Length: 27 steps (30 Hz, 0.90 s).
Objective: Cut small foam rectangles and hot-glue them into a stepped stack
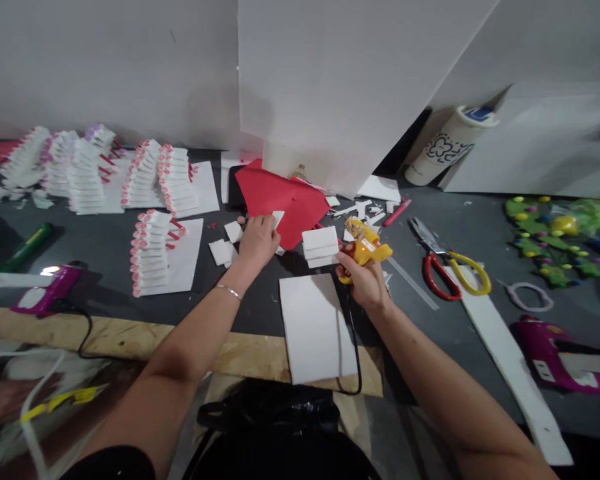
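My left hand [259, 238] is closed in a pinch on a small white foam piece [278, 219], over the edge of a red sheet [287, 203]. My right hand [367, 280] grips a yellow hot glue gun [365, 252], whose cord hangs down toward the table edge. By its fingertips is a white foam rectangle with strips across it [321, 245], touching the thumb; whether it is pinched too I cannot tell. A larger white foam board [315, 327] lies below, overhanging the front edge. Loose white foam squares [223, 253] lie left of my left hand.
Ridged white foam models with pink ends [153, 253] stand at left. Scissors [447, 267], a long white strip [515, 360] and a purple device [555, 353] lie at right. A white cup [445, 147] leans behind. Another person's arm [25, 400] shows lower left.
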### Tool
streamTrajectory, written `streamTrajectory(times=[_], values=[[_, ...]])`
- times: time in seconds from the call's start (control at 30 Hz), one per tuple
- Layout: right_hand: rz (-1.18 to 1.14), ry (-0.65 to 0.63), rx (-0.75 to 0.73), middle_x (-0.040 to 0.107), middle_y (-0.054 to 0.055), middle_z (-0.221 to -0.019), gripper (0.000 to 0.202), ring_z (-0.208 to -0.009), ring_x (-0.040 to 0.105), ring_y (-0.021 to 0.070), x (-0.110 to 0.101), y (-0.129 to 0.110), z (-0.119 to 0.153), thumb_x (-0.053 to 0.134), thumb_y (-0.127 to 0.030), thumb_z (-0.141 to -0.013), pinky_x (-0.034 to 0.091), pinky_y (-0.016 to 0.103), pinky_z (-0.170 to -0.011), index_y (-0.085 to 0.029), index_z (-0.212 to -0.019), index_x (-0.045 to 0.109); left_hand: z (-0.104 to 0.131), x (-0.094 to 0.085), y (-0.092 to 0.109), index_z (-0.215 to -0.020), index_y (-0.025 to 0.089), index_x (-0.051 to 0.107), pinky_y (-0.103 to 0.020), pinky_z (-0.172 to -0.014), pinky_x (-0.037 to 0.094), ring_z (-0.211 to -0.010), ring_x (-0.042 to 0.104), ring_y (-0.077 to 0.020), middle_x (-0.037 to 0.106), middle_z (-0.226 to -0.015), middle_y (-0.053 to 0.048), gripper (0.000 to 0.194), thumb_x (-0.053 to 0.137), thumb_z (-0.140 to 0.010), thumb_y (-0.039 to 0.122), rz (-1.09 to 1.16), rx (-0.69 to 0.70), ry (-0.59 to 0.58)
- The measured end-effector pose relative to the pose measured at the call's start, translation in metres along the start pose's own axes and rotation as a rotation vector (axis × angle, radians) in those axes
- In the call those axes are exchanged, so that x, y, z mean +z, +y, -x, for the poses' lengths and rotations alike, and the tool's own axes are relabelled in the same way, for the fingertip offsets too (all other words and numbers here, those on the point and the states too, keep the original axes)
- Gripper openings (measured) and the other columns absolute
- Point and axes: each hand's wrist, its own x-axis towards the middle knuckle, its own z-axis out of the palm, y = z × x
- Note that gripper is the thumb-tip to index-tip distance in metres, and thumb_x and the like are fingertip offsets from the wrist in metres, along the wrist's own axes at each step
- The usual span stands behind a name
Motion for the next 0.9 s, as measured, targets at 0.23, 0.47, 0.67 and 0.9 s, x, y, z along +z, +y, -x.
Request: streamTrajectory(times=[0.23, 0.47, 0.67, 0.9], values=[[0.019, -0.003, -0.010, 0.059, -0.004, -0.076, 0.036, -0.049, 0.045, 0.0058, 0.003, -0.002, 0.001, 0.083, -0.037, -0.061, 0.038, 0.021, -0.041, -0.022, -0.077, 0.054, -0.004, 0.003, -0.004, -0.089, 0.016, 0.061, -0.047, -0.096, 0.042, -0.099, 0.059, -0.0324, 0.063, -0.091, -0.015, 0.015, 0.049, -0.083, 0.010, 0.021, -0.081, 0.053], [0.022, -0.006, -0.006, 0.059, -0.004, -0.073, 0.034, -0.048, 0.043, 0.0059, 0.003, -0.003, 0.002, 0.082, -0.035, -0.061, 0.037, 0.022, -0.040, -0.022, -0.077, 0.055, -0.004, -0.009, -0.005, -0.094, 0.020, 0.066, -0.043, -0.098, 0.042, -0.101, 0.060, -0.0272, 0.068, -0.098, -0.012, 0.020, 0.050, -0.086, 0.011, 0.198, -0.168, 0.219], [0.039, -0.008, 0.021, 0.058, -0.005, -0.074, 0.034, -0.049, 0.044, 0.0052, 0.002, -0.004, 0.002, 0.081, -0.036, -0.061, 0.037, 0.021, -0.040, -0.022, -0.077, 0.055, 0.005, -0.023, 0.015, -0.098, 0.023, 0.070, -0.029, -0.068, 0.049, -0.069, 0.060, -0.0152, 0.067, -0.079, -0.004, 0.015, 0.058, -0.089, 0.025, 0.680, -0.290, 0.207], [0.060, -0.020, -0.002, 0.057, -0.005, -0.075, 0.037, -0.047, 0.041, 0.0047, 0.004, -0.004, 0.000, 0.081, -0.041, -0.061, 0.036, 0.021, -0.039, -0.022, -0.078, 0.054, 0.010, -0.025, 0.043, -0.089, 0.020, 0.074, -0.022, -0.054, 0.043, -0.055, 0.049, -0.0093, 0.064, -0.069, -0.001, 0.012, 0.065, -0.083, 0.025, 1.042, -0.388, 0.095]])
